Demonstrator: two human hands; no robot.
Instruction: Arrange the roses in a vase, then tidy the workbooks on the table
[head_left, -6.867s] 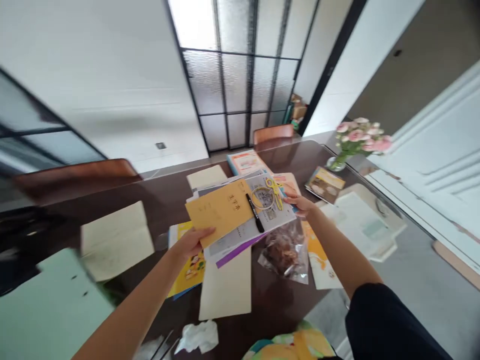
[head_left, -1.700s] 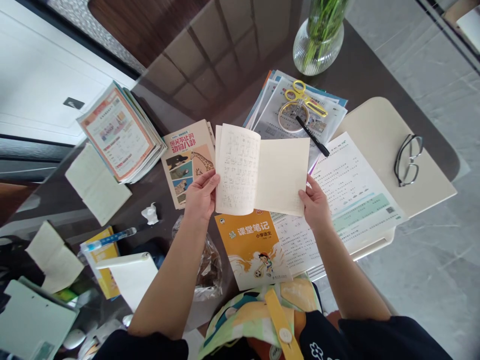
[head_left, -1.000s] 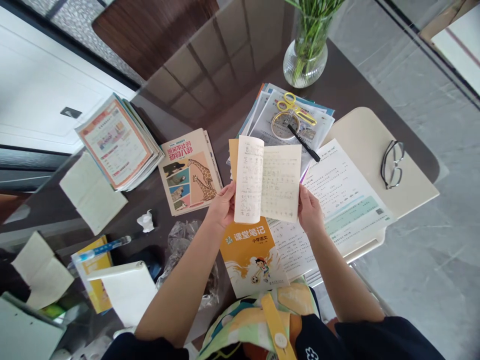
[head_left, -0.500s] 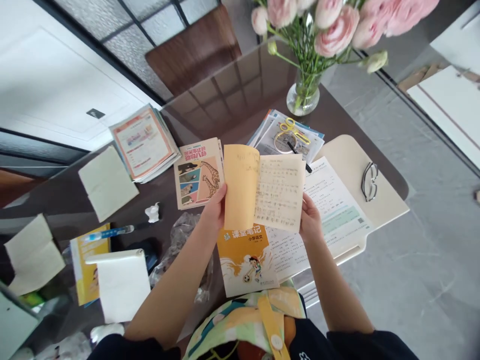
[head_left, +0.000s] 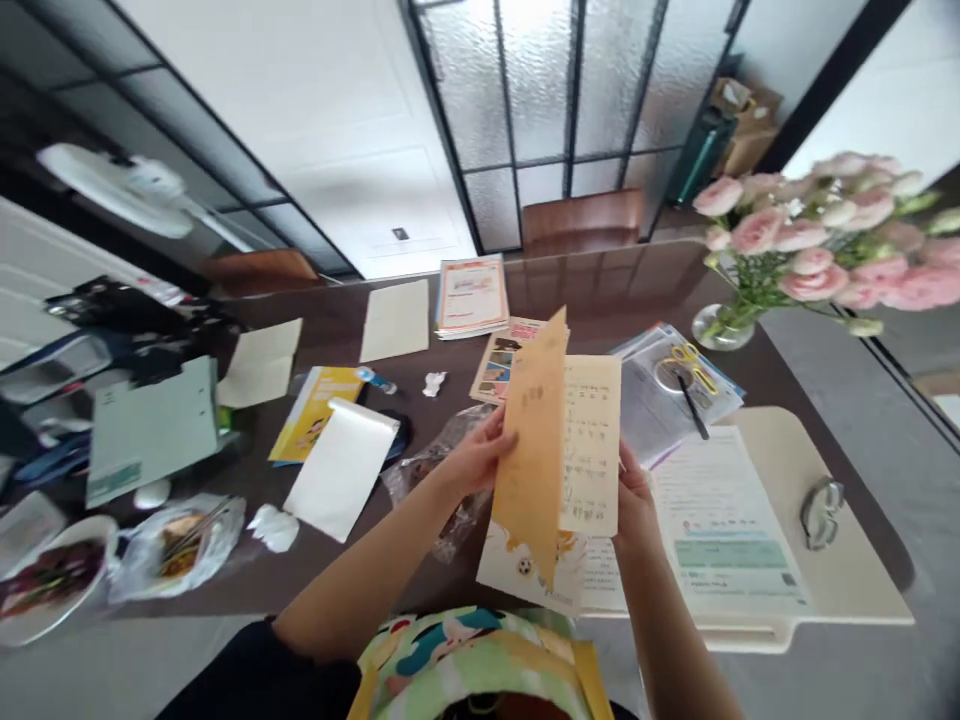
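Between my hands is a thin exercise book [head_left: 591, 440] with handwritten pages, its plain yellow-orange cover [head_left: 534, 440] standing half folded over on the left. My left hand [head_left: 484, 448] grips the cover's left edge, thumb on the outside. The book's right edge is pinched by my right hand [head_left: 634, 495], whose fingers are partly hidden behind it. Under the book lies an orange and white booklet [head_left: 517, 570] with a cartoon cover, mostly covered. A printed worksheet [head_left: 727, 510] rests on a cream board [head_left: 840, 580] beside my right hand.
Scissors [head_left: 699, 368] and a black pen [head_left: 691, 405] lie on papers. Glasses [head_left: 823, 512] sit on the board. A glass vase [head_left: 724, 327] of pink flowers stands behind. Leftward are crumpled plastic [head_left: 442, 510], a pad [head_left: 343, 470], a yellow book [head_left: 319, 410] and a food bowl [head_left: 56, 580].
The view has swung left and up, showing more of the table's left side. The yellow cover has gone from lying open to standing half folded. Both hands still hold the exercise book.
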